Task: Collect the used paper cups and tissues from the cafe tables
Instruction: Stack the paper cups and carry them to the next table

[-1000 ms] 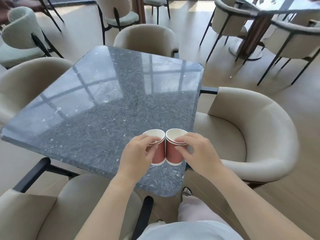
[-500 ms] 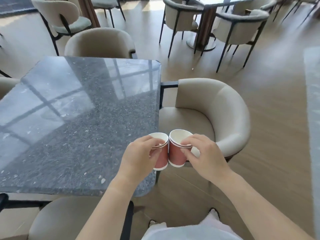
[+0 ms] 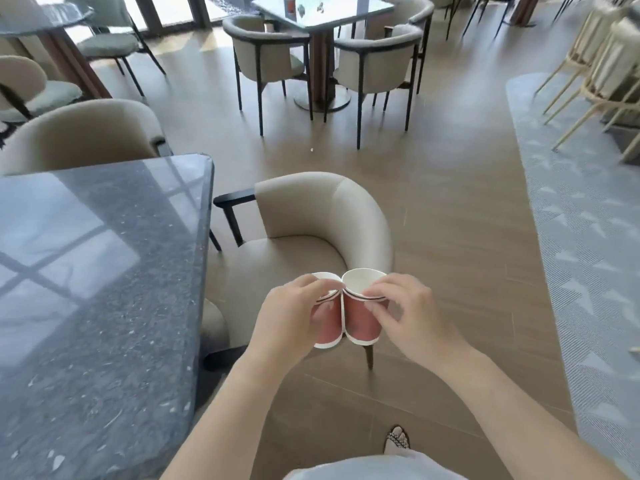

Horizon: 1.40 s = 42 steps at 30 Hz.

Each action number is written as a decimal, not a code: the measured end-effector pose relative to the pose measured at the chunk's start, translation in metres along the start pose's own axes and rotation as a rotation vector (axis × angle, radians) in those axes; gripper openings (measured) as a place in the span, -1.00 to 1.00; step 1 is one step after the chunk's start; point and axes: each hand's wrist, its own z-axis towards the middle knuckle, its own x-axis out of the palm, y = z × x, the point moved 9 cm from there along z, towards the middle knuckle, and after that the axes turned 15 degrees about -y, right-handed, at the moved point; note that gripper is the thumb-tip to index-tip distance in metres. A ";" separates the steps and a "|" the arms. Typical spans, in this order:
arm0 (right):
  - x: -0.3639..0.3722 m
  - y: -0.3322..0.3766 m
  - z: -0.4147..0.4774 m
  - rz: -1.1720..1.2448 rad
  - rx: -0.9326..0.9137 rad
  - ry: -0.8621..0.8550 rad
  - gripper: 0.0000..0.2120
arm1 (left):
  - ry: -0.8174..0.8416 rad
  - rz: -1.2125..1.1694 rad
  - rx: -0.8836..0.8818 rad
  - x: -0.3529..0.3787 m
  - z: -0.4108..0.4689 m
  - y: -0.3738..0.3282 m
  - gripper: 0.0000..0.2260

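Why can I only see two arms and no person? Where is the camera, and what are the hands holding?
The camera sits on the person's head and looks down, so you see only their arms, like your own when you look down. There is no machine, just two bare hands. The left hand grips the left cup, and the right hand grips the right cup. Both are red paper cups, touching side by side in the air in front of a beige chair. The dark shiny table is on the left. The far table holds things too blurred to name.
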 end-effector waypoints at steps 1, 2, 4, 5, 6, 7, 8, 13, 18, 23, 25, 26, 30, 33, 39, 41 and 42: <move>-0.011 -0.016 0.003 -0.002 0.006 -0.002 -0.88 | 0.016 0.005 0.006 0.017 0.008 -0.012 -0.75; -0.022 -0.032 0.007 -0.005 0.006 -0.005 -0.88 | 0.029 0.014 0.017 0.033 0.017 -0.024 -0.74; -0.045 -0.064 0.013 -0.034 0.006 -0.020 -0.86 | 0.058 0.033 0.040 0.066 0.036 -0.048 -0.74; -0.056 -0.080 0.017 -0.060 0.008 -0.029 -0.85 | 0.075 0.039 0.052 0.083 0.045 -0.061 -0.74; -0.068 -0.095 0.020 -0.086 0.012 -0.039 -0.84 | 0.090 0.037 0.060 0.098 0.054 -0.074 -0.74; -0.080 -0.109 0.024 -0.103 0.021 -0.048 -0.84 | 0.108 0.029 0.062 0.114 0.063 -0.086 -0.74; -0.092 -0.122 0.028 -0.111 0.035 -0.058 -0.84 | 0.130 0.019 0.064 0.128 0.071 -0.099 -0.74; -0.140 -0.174 0.043 -0.115 0.092 -0.096 -0.84 | 0.252 0.054 0.116 0.195 0.100 -0.144 -0.72; -0.162 -0.214 0.063 -0.141 0.145 -0.122 -0.85 | 0.291 0.051 0.160 0.238 0.131 -0.163 -0.72; -0.166 -0.254 0.099 -0.158 0.185 -0.099 -0.86 | 0.261 0.063 0.210 0.274 0.178 -0.173 -0.76; -0.162 -0.274 0.119 -0.173 0.197 -0.087 -0.87 | 0.249 0.063 0.203 0.289 0.200 -0.171 -0.78; -0.159 -0.284 0.130 -0.181 0.206 -0.077 -0.87 | 0.252 0.065 0.202 0.296 0.212 -0.169 -0.78; -0.139 -0.320 0.188 -0.186 0.223 -0.026 -0.87 | 0.263 0.094 0.164 0.323 0.273 -0.149 -0.78; -0.122 -0.341 0.245 -0.184 0.202 0.016 -0.86 | 0.237 0.105 0.101 0.332 0.333 -0.130 -0.80; -0.090 -0.364 0.364 -0.163 0.153 0.063 -0.87 | 0.221 0.141 0.076 0.335 0.445 -0.097 -0.83; -0.075 -0.367 0.394 -0.138 0.133 0.079 -0.87 | 0.212 0.152 0.069 0.332 0.474 -0.085 -0.84; -0.067 -0.369 0.407 -0.125 0.128 0.089 -0.87 | 0.213 0.162 0.063 0.331 0.486 -0.079 -0.84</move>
